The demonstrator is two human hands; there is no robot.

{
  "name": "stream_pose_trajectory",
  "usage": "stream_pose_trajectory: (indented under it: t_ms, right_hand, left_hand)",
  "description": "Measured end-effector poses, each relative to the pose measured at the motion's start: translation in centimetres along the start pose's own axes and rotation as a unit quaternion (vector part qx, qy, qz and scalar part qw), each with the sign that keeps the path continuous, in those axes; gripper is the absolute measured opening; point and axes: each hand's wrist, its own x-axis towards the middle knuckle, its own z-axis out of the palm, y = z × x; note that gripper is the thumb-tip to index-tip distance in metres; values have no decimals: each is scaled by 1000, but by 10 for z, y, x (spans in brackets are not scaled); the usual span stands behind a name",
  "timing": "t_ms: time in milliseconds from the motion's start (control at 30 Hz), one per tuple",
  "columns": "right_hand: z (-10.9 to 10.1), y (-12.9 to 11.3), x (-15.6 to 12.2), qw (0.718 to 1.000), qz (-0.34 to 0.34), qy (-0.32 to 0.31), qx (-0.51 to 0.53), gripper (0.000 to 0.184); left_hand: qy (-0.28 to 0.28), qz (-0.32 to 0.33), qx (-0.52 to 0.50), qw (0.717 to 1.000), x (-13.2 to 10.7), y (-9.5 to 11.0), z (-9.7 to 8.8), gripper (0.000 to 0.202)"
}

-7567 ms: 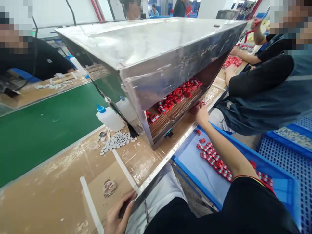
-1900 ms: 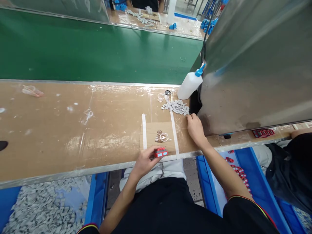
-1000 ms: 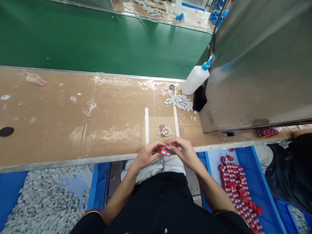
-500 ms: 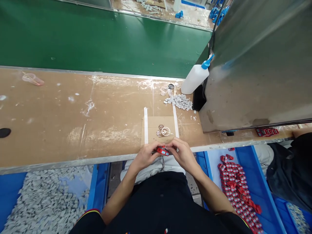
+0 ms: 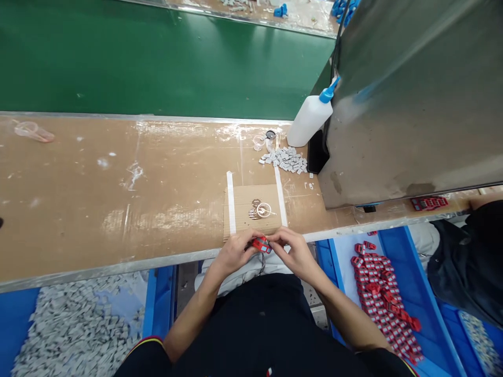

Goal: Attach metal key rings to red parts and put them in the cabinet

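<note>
My left hand point(image 5: 232, 255) is closed on a small red toy car point(image 5: 261, 244) with pale windows, just over the front edge of the bench. At the car's right end my right hand point(image 5: 294, 255) pinches thumb and forefinger together. What lies between those fingertips is too small to make out. Just beyond both hands a cardboard sheet point(image 5: 244, 225) lies between two white tape strips. On it stands a small clear cup point(image 5: 270, 214) with a thin stick in it, beside dark glossy spots. Farther back is a heap of small grey pieces point(image 5: 288, 159).
A white squeeze bottle point(image 5: 308, 120) with a blue nozzle stands against a large metal housing point(image 5: 393, 115). Behind the bench runs a green belt point(image 5: 157, 68). Below are a blue bin of grey pieces point(image 5: 78, 324) and another of red cars point(image 5: 377, 288). Another person's dark clothing point(image 5: 451, 262) shows at right.
The car has turned slightly in my left hand, and my right fingers have shifted a little at its end. The whole view has tilted slightly.
</note>
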Motion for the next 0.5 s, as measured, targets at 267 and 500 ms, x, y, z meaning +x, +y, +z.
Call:
stream_pose_trajectory:
  t_ms: [267,500]
  right_hand:
    - [-22,-2,20,990,32,-140,9,14]
    - [-13,8,19,982,75,-159,75,24]
  left_hand:
    - [-37,47,55,997,1,-2,-2,15]
    - [-50,69,60,995,0,-5,-4,14]
